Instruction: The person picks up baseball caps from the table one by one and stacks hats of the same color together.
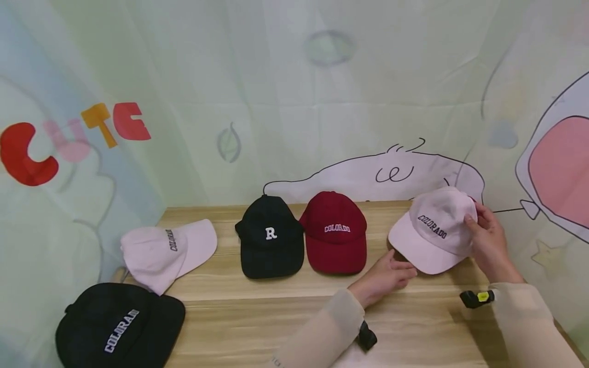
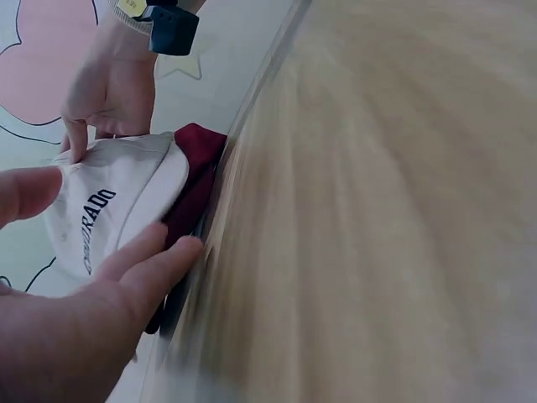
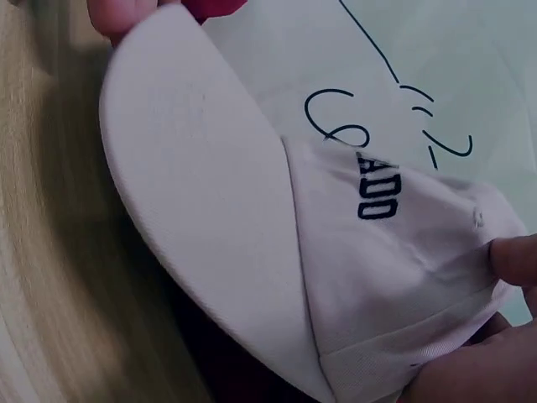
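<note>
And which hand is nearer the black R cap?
Left. The left hand is to the right of the black R cap; the right hand is farther right, gripping a white COLORADO cap.

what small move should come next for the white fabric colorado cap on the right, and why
Probably nudge the white fabric COLORADO cap so its brim lines up over the dark red cap beneath: the right hand pinches its crown, the left hand is at the brim's edge, and dark red shows past that edge.
</note>
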The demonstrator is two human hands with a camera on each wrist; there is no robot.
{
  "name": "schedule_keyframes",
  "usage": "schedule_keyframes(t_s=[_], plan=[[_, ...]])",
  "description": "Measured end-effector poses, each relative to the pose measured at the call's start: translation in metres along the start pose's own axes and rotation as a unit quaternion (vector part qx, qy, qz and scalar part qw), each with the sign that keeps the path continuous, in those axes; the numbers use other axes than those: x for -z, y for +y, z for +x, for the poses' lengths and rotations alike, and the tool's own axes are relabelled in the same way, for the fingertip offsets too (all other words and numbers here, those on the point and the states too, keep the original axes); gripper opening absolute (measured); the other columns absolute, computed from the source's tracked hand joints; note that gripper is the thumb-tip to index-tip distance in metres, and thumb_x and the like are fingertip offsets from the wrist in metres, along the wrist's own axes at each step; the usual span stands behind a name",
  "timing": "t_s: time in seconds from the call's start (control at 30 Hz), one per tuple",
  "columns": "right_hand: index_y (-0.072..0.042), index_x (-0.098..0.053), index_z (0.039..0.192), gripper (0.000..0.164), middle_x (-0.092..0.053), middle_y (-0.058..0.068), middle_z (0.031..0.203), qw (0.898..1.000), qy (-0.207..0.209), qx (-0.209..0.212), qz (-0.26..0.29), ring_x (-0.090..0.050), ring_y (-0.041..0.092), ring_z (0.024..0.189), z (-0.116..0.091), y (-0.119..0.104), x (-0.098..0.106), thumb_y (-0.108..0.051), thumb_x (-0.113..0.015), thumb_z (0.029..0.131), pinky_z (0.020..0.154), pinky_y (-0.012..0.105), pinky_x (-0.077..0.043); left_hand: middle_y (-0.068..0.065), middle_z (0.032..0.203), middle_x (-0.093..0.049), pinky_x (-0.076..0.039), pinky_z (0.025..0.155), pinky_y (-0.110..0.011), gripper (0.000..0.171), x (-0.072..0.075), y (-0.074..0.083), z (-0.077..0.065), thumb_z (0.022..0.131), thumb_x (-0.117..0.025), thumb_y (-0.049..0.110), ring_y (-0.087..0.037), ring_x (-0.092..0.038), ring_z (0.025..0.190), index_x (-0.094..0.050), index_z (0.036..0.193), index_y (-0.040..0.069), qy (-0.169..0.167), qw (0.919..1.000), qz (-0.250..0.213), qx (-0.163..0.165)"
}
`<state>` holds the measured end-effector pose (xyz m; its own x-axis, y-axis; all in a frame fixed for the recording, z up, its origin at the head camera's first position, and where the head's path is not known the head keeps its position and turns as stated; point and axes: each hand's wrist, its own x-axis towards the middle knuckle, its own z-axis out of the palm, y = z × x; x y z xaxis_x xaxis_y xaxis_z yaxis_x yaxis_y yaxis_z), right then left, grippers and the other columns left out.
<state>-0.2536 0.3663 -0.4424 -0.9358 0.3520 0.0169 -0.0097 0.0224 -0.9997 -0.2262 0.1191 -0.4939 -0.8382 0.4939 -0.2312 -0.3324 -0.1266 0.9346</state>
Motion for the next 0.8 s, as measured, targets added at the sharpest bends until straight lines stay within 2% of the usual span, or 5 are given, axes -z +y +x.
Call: schedule_keyframes(t_s=[0.2,0.33,0.43,0.57,0.8], plan=[[-0.031,-0.049,0.152,0.051,-0.049,-0.019,0.129,0.998,-0.05,-0.001,0.026,-0.042,0.005,0.127,-0.001,-0.005,0.0,-0.034,-0.062,0.103,0.128,0.029,-0.019,-0.02,0.119,-0.076,-0.058,0.1,-0.042,0.079,0.009,-0.004,-0.009,0.098,-0.068,0.004,-0.027,-0.073,0.115,-0.018,0.158,-0.004,-0.035,0.999,-0.027,0.006],[-0.032,-0.05,0.15,0.049,-0.048,-0.019,0.131,0.996,-0.075,-0.007,0.036,-0.04,0.006,0.128,-0.002,-0.009,-0.002,-0.037,-0.062,0.102,0.131,0.039,-0.009,-0.022,0.12,-0.075,-0.058,0.099,-0.044,0.054,0.015,-0.005,-0.012,0.099,-0.066,0.006,-0.034,-0.072,0.117,-0.033,0.142,0.001,-0.045,0.9978,-0.047,0.008],[-0.029,-0.056,0.143,0.042,-0.051,-0.018,0.125,0.994,-0.09,-0.005,0.061,-0.044,0.002,0.118,-0.002,-0.011,-0.001,-0.033,-0.064,0.102,0.12,0.028,-0.027,-0.025,0.116,-0.075,-0.062,0.091,-0.042,0.037,0.019,-0.004,-0.012,0.101,-0.062,0.009,-0.037,-0.073,0.112,-0.041,0.131,0.002,-0.024,0.9992,-0.032,0.008],[-0.024,-0.061,0.136,0.034,-0.055,-0.015,0.123,0.989,-0.128,0.003,0.079,-0.049,0.004,0.11,-0.006,-0.014,0.0,-0.029,-0.064,0.102,0.086,0.018,-0.045,-0.022,0.104,-0.076,-0.064,0.078,-0.038,0.042,0.023,0.004,-0.012,0.102,-0.063,0.018,-0.034,-0.077,0.093,-0.043,0.134,-0.002,0.051,0.9979,0.04,-0.002],[-0.027,-0.063,0.132,0.028,-0.056,-0.013,0.121,0.983,-0.179,-0.003,0.036,-0.06,0.005,0.099,-0.015,-0.018,-0.004,-0.031,-0.06,0.105,0.077,0.021,-0.055,-0.011,0.127,-0.065,-0.055,0.096,-0.035,0.051,0.033,0.035,-0.007,0.103,-0.061,0.034,-0.025,-0.066,0.114,-0.051,0.143,0.004,0.145,0.9547,0.233,-0.115]])
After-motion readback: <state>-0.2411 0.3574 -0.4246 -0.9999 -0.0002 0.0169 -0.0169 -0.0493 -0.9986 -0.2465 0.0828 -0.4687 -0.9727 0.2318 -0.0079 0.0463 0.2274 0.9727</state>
